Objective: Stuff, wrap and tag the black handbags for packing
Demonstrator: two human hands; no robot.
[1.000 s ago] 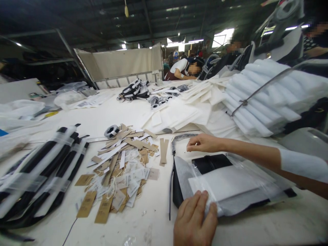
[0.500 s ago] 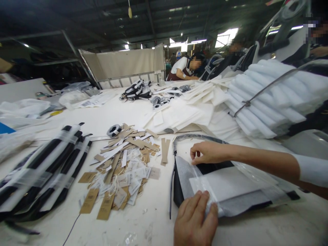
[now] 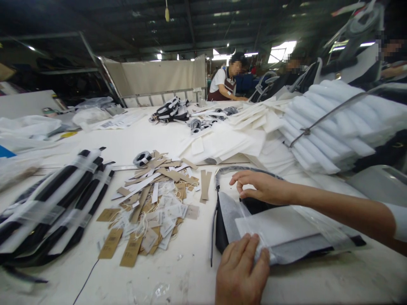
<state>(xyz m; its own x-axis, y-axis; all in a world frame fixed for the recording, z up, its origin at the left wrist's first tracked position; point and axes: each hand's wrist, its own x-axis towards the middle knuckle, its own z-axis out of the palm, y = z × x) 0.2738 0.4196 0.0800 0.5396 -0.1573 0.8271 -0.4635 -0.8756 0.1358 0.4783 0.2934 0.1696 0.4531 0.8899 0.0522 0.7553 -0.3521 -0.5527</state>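
Note:
A black bag (image 3: 221, 231) lies on the table in front of me, its strap wrapped in clear plastic. A thin greyish sheet (image 3: 227, 206) and a white sheet (image 3: 282, 224) cover much of it. My left hand (image 3: 241, 269) is laid over the near left part of these sheets, fingers extended and pressing down where clear film or tape shows. Above the bag's far edge, my right hand (image 3: 262, 186) has thumb and index finger brought together, the other fingers loosely bent. Whatever the pinch holds is too fine to make out; a faint clear strip runs below it.
Left of the bag lies a heap of brown and white tags (image 3: 159, 212) with strings. Black wrapped straps (image 3: 60, 207) lie at far left. White sheets (image 3: 222, 140) and a tied foam bundle (image 3: 333, 123) are behind. A co-worker (image 3: 222, 82) stands across the table.
My right hand has shifted slightly left and up, with its outer fingers straighter. My left hand stays pressed on the sheets. The co-worker across the table is more upright.

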